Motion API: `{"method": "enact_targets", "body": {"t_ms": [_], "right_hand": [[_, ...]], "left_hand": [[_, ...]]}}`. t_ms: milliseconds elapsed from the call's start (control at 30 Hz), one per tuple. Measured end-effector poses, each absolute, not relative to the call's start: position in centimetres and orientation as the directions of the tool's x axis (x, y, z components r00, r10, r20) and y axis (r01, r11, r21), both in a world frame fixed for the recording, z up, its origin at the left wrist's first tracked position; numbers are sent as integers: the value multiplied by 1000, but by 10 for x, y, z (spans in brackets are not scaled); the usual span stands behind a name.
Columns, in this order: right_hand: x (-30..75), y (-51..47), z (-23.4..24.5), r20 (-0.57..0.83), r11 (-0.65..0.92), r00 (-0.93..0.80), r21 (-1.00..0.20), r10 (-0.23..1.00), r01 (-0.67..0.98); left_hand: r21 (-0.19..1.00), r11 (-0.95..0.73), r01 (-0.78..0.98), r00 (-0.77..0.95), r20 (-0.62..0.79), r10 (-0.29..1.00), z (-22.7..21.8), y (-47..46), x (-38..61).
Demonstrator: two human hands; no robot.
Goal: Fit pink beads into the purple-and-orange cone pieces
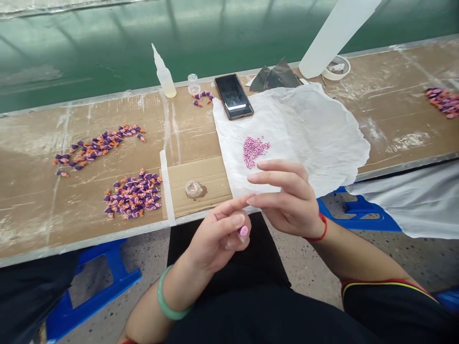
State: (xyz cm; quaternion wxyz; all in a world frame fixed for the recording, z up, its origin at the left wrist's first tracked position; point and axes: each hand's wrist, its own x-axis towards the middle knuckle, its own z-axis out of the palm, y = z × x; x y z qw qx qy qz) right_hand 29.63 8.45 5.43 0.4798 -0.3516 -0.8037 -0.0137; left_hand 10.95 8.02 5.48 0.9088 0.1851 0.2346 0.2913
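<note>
My left hand (pixel 217 236) is closed in a pinch on a small purple piece with a pink end (pixel 243 231), held over my lap just below the table's front edge. My right hand (pixel 287 198) hovers beside it, thumb and forefinger pressed together near the left fingertips, the other fingers stretched out; what it pinches is too small to make out. Just beyond the hands lies a white crumpled paper sheet (pixel 315 129) with a small heap of pink beads (pixel 254 149) on it.
Piles of purple, orange and pink pieces lie at left (pixel 132 196), (pixel 96 145), a few near a small jar (pixel 202 96), more at far right (pixel 442 101). A glue bottle (pixel 164 76), phone (pixel 234 96), clear cap (pixel 193 189), tape roll (pixel 336 68) and blue stools (pixel 358 210) are about.
</note>
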Motion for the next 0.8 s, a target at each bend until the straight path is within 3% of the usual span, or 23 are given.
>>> {"method": "enact_targets", "body": {"t_ms": [67, 167, 233, 433, 600, 700, 800], "right_hand": [[290, 79, 56, 706, 686, -214, -495, 675, 533], [274, 70, 55, 464, 461, -74, -826, 883, 324], [263, 66, 50, 353, 345, 9, -921, 936, 179], [244, 60, 38, 251, 259, 136, -965, 958, -44], [236, 57, 36, 267, 284, 197, -957, 943, -62], [242, 58, 43, 316, 317, 146, -948, 937, 14], [257, 63, 57, 352, 347, -10, -917, 936, 195]], "left_hand": [[532, 726, -435, 686, -327, 650, 54, 81, 110], [730, 551, -404, 545, -292, 786, 51, 83, 112], [859, 378, -345, 441, -208, 873, 49, 84, 113], [991, -51, -122, 273, 82, 958, 51, 79, 114], [928, -346, 138, 206, 315, 927, 52, 77, 113], [939, -307, 156, 214, 271, 938, 53, 76, 110], [992, -101, 78, 288, 75, 955, 57, 78, 106]]}}
